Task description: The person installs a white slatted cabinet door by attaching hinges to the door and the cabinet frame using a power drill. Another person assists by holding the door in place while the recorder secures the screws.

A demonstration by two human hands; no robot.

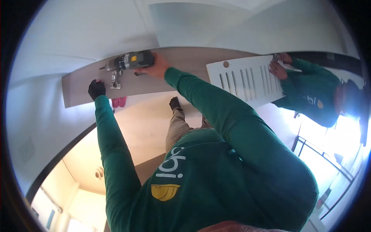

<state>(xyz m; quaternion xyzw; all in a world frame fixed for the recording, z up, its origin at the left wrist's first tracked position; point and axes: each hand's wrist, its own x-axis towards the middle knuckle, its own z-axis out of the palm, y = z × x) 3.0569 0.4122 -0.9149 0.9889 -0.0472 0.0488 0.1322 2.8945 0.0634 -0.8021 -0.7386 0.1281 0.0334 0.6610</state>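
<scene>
My right hand (157, 66) is wrapped round the rear of a dark cordless drill (133, 60) with a yellow patch. The drill lies level above a long grey-brown board (83, 83), its bit pointing left. Just below its front part, a silver metal hinge (115, 80) sits on the board. My left hand (96, 89), in a black glove, is closed at the board's near edge, left of the hinge. What its fingers hold, if anything, is hidden.
A white slotted panel (247, 79) lies over the board's right part, with a co-worker's hands (279, 67) at its far end. Pink footwear (119, 102) rests on the floor by the board. My foot (174, 103) is near the board. White walls rise beyond.
</scene>
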